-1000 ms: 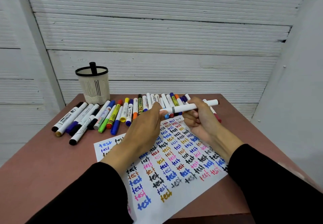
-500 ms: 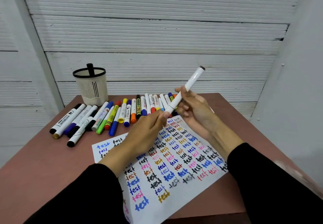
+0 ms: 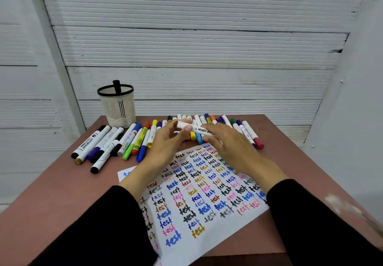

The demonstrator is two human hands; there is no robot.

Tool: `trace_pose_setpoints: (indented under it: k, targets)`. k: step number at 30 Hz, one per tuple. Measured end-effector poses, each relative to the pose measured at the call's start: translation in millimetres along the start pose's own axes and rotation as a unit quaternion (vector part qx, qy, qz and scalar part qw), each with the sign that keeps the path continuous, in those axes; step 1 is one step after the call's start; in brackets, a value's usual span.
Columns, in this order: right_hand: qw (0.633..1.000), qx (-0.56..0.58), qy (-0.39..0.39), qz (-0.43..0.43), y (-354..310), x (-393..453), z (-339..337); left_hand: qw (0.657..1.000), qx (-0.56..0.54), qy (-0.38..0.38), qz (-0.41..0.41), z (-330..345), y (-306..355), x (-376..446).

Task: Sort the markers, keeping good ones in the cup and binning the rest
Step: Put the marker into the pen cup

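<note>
From my remote seat, my hands cover the middle of the marker row (image 3: 143, 141) at the table's (image 3: 51, 193) far edge, and motion blur hides which end of the white marker (image 3: 195, 129) is capped. My left hand (image 3: 165, 145) pinches that marker above the row, while my right hand (image 3: 230, 147) lies over its other end with fingers loosely extended, its grip hidden. Bare tabletop lies left of the test sheet (image 3: 199, 199), and the mesh cup (image 3: 117, 104) at the far-left corner holds one black marker (image 3: 116, 85).
</note>
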State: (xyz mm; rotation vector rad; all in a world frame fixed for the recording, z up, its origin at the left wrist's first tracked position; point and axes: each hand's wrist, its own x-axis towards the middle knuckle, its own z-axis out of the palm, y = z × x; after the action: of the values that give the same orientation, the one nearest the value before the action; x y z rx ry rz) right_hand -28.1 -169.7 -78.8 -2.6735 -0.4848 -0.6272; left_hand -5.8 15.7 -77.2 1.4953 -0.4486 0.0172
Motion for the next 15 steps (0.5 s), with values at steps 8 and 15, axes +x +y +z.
trace_pose_setpoints:
  k: [8, 15]
  targets:
    - [0.999, -0.013, 0.010, 0.040, -9.6, 17.8, 0.0, 0.981, 0.020, 0.173, 0.084, -39.4, 29.7, 2.0]
    - [0.990, -0.008, -0.132, 0.037, -34.6, 57.2, 31.2, 0.902, 0.153, 0.350, 0.203, -129.2, 79.5, 23.3]
